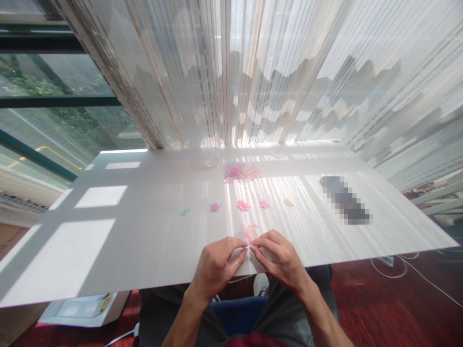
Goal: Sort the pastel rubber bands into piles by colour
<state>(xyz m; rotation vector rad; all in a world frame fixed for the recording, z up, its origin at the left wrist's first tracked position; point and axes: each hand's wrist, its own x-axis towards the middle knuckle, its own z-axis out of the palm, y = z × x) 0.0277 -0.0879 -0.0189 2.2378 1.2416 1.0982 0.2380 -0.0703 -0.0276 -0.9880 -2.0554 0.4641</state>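
Note:
Close to the table's front edge, my left hand [221,262] and my right hand [278,255] meet fingertip to fingertip. Thumb and forefinger are pinched together on each; whatever sits between them is too small to make out. Just beyond the fingertips lies a loose mixed pile of thin pastel pieces [248,232], partly covered by the fingers. Farther back runs a row of small heaps: turquoise [185,211], purple [215,206], deep pink [243,206], lighter pink [264,204] and pale yellow [288,202]. Behind them spreads a larger pink and multicoloured pile [241,172].
The white table [152,250] carries a clear round container [210,157] at the back and a clear flat round piece [278,153] to its right. A pixelated dark object [345,200] lies on the right. Sheer striped curtains [217,72] hang along the table's far edge.

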